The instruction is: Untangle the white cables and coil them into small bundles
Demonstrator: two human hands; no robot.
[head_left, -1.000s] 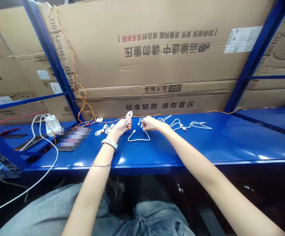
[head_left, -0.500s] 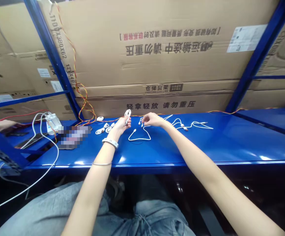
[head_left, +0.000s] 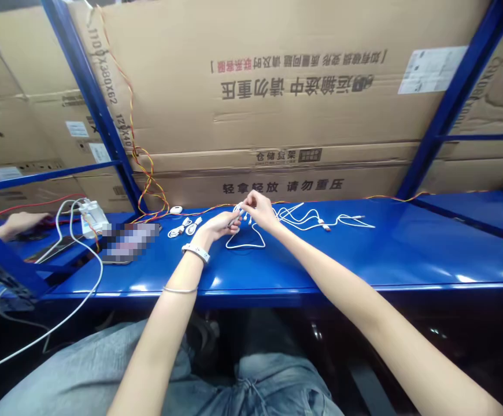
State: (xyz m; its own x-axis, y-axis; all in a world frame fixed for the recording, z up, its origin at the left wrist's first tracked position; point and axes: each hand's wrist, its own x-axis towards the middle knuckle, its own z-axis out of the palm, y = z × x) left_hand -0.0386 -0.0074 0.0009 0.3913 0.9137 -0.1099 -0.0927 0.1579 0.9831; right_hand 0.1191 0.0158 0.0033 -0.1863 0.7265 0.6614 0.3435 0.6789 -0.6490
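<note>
**Cable winding about midway, loose leads waiting**

Both hands meet just above the centre of the frame, over the blue tabletop (head_left: pixel 364 254). The left hand (head_left: pixel 217 223) is closed around the gathered part of a white cable (head_left: pixel 245 247), and the right hand (head_left: pixel 256 210) touches it, fingertips pinched on the same cable just beside the left thumb. Below the hands, the rest of that cable hangs down and lies on the tabletop as 1 open loop, so this piece looks only partly wound.

Left of the hands lie 2 small coiled bundles (head_left: pixel 185 226), side by side, which look finished. Right of the hands, a tangle of loose cables (head_left: pixel 321 221) stretches along the tabletop unwound. By that reading, the smaller share is done and more remains.

At the far left another person's hand (head_left: pixel 19 222) rests on the neighbouring surface, near a white power block (head_left: pixel 92 215). A red-and-yellow wire (head_left: pixel 147 179) runs down the blue post, and cardboard boxes (head_left: pixel 277 104) fill the top of the frame.
</note>
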